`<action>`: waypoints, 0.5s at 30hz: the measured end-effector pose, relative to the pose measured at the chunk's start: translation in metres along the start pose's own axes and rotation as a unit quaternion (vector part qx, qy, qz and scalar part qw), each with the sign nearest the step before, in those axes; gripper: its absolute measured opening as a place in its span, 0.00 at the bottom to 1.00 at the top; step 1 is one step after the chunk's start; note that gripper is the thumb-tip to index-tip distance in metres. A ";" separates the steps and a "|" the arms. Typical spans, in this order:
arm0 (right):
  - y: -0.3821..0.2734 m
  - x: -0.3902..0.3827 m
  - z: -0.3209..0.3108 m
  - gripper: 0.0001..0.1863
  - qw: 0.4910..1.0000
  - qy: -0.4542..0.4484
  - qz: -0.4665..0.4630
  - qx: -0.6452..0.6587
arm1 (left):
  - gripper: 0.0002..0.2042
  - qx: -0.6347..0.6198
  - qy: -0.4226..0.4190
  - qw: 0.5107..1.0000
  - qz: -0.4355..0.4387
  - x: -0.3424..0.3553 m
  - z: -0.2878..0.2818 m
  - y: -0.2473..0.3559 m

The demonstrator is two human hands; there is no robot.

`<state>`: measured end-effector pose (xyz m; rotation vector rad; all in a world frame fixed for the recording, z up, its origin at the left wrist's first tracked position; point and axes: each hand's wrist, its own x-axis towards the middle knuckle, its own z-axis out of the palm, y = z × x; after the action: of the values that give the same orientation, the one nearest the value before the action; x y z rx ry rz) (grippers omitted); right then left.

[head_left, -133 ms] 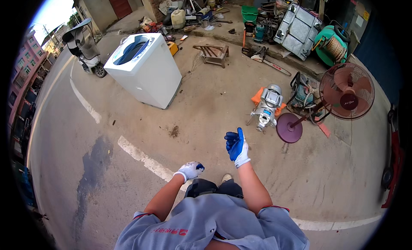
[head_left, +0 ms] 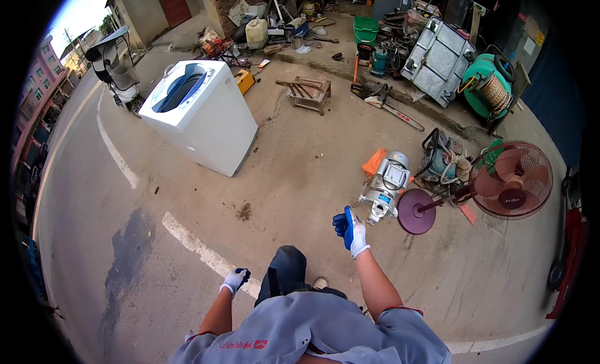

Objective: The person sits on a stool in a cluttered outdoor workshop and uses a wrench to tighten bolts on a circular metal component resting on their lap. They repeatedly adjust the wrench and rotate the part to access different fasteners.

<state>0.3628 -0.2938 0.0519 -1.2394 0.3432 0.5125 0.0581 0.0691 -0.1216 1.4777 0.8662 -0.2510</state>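
My right hand [head_left: 352, 232], in a white glove with a blue coated palm, is held out ahead of me. Its thumb points up, its fingers are loosely bent, and nothing is in it. Nearest to it, on the ground just beyond, lies a silver electric motor-pump unit [head_left: 389, 182] with an orange cloth [head_left: 374, 162] beside it; hand and machine look apart. My left hand [head_left: 235, 279], gloved the same way, hangs low at my left side with its fingers curled in and no object showing. Ahead on the left stands a white top-loading washing machine [head_left: 215, 123], tilted by the lens.
A fan [head_left: 509, 189] with a purple base [head_left: 416, 212] stands right of the motor. Farther off are a small wooden stool [head_left: 307, 94], a chainsaw [head_left: 381, 98], a green hose reel [head_left: 487, 85] and a green bucket [head_left: 365, 31]. A covered scooter [head_left: 119, 70] stands far left.
My left hand has swung left, away from my body. The right hand sits slightly lower and farther right in view. My left knee has come forward, and the motor and fan appear nearer.
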 end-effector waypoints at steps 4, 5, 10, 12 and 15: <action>0.024 0.120 -0.056 0.25 0.989 0.028 0.087 -0.119 | 0.12 -0.011 0.175 0.891 -0.419 0.020 -0.099 -0.043; 0.030 0.148 -0.085 0.24 0.982 0.027 0.107 -0.153 | 0.12 0.049 0.167 0.869 -0.464 0.031 -0.084 -0.027; 0.066 0.200 -0.204 0.15 0.897 0.126 0.142 -0.399 | 0.17 0.331 -0.153 0.880 -0.303 0.190 0.022 0.096; 0.014 0.197 -0.190 0.21 0.870 0.172 0.354 -0.296 | 0.19 0.397 -0.185 0.872 -0.219 0.277 0.051 0.169; -0.040 0.238 -0.188 0.21 0.868 0.230 0.364 -0.248 | 0.22 0.411 -0.128 0.897 -0.100 0.425 0.131 0.369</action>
<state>0.5890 -0.4392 -0.0940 -1.7273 1.1714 0.9919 0.6314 0.1455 -0.1303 2.0641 0.7201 -1.0448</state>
